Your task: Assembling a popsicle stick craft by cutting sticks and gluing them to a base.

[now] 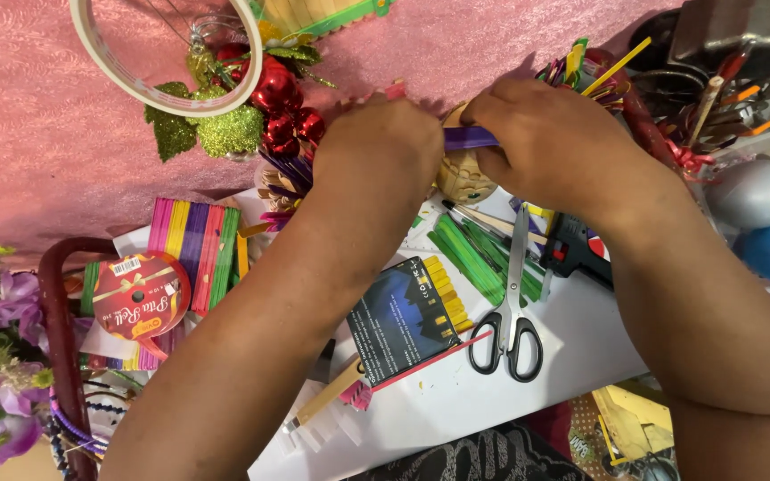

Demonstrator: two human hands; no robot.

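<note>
Scissors (pixel 507 307) (black-handled) lie below both hands (pixel 385 147) (pixel 550 147) gripping purple stick (pixel 470 137).

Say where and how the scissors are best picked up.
Probably by the black loop handles of the scissors, coming from the near side: they lie flat and closed on the white sheet, loops nearest the person, blades pointing away toward the glue gun.

The single head camera is looking steeply down from above the person's forearms, sitting close over the counter (pixel 456 410). It is facing away from the body, with the scissors (pixel 508 307) lying near the frame's centre and pink cloth (pixel 37 125) filling the far edge beyond them.
</note>
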